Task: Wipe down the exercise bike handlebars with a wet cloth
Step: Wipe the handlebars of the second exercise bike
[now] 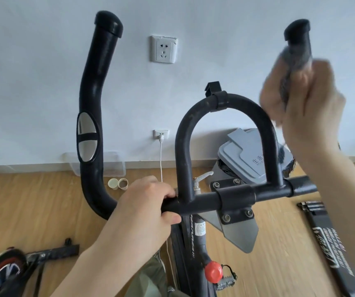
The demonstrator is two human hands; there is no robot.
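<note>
Clamping the grey cloth [288, 67] around the upright right handlebar [298, 39], the right grip [301, 91] has bare tube just above.

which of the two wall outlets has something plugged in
The lower white wall outlet, just above the baseboard, has a white plug and cord hanging from it. The upper white wall outlet, set higher between the handlebar grips, has empty sockets.

We are seeing a pale wall [43, 82] carrying two sockets [163, 49]. A wooden floor [33, 211] is lying below, and a grey bin [245, 155] is standing against the wall.
</note>
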